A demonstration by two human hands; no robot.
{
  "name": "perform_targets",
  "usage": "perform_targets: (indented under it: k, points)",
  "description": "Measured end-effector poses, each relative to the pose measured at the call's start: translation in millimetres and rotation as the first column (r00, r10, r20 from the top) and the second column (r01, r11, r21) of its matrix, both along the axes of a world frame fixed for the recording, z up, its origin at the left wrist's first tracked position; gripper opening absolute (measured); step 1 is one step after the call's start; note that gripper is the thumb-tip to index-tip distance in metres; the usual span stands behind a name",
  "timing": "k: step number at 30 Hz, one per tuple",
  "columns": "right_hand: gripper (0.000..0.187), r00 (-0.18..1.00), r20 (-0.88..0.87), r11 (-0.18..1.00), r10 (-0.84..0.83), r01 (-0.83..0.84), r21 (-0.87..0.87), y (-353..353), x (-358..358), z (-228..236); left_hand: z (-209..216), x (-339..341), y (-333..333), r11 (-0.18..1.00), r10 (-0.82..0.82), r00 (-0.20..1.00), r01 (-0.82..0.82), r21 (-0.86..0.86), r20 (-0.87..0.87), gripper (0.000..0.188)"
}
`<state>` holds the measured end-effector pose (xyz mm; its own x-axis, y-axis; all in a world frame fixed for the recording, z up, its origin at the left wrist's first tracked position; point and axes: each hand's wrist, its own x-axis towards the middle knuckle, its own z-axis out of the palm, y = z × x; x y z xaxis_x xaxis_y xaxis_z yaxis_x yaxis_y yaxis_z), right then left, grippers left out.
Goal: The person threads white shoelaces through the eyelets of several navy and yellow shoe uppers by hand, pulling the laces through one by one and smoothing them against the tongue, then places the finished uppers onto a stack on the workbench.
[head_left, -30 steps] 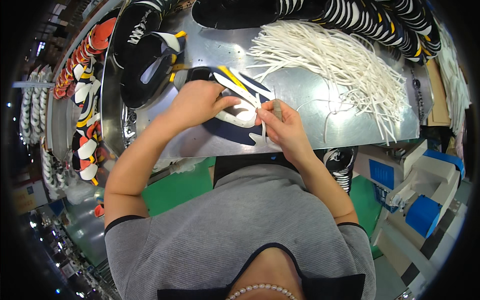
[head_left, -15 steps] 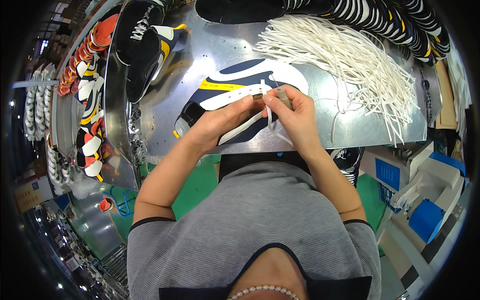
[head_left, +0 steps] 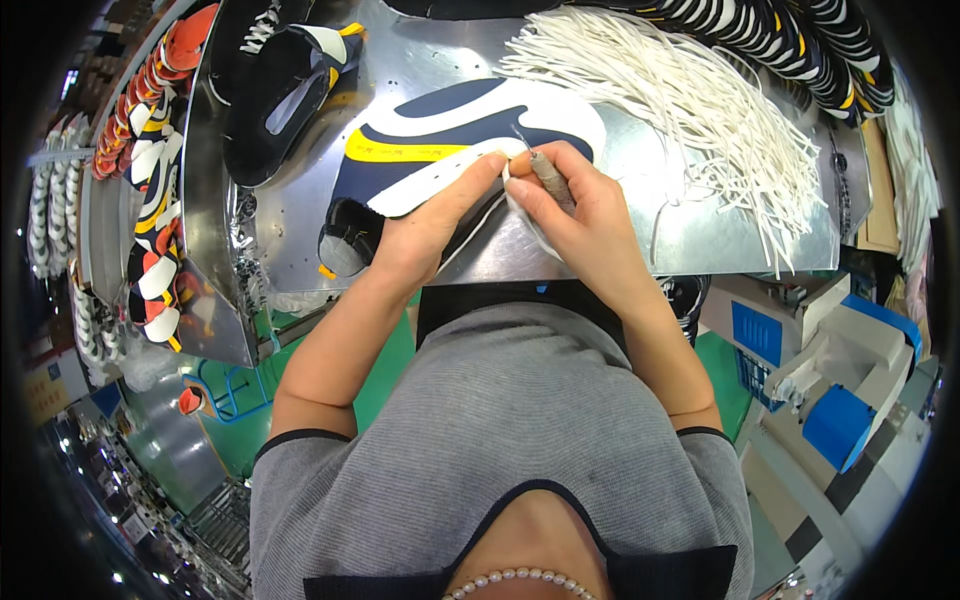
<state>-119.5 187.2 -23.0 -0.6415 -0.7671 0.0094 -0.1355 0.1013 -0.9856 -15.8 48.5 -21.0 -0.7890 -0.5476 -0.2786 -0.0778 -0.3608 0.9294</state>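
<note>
A navy, white and yellow shoe upper (head_left: 475, 112) is tilted up off the metal table, its black heel collar toward the left. My left hand (head_left: 437, 222) is closed on the white eyelet strip, thumb on top, fingers hidden beneath. My right hand (head_left: 585, 205) grips a hook tool (head_left: 551, 181) with a wrapped, tan handle; its thin metal tip points away over the upper's toe part. Between my right thumb and index finger passes a white shoelace (head_left: 536, 236), trailing down below the hand. Both hands' fingertips nearly meet at the strip's edge.
A big heap of white shoelaces (head_left: 690, 120) lies on the metal table (head_left: 380, 75) at right. Behind it stand rows of stacked uppers (head_left: 735, 30). Black laced shoes (head_left: 285, 95) rest at far left, near orange and white uppers (head_left: 160, 230). A beige and blue machine (head_left: 840, 370) stands lower right.
The upper has come up and tilted between my hands, shifting left in view. The lace end that stood above the eyelets is now down at my fingertips. The hook tool stays in my right hand.
</note>
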Motion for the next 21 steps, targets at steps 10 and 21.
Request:
perform_targets:
  k: [10,21]
  points:
    - [0.014,0.998,-0.063,1.000,-0.010,0.011,0.009,15,0,5,5,-1,6,0.995,0.008,1.000,-0.007,-0.097,0.007,0.023]
    - [0.018,0.952,-0.302,0.990,-0.052,0.089,0.112,-4,-2,-13,10,6,17,0.031,-0.152,0.981,0.126,-0.992,0.120,0.023]
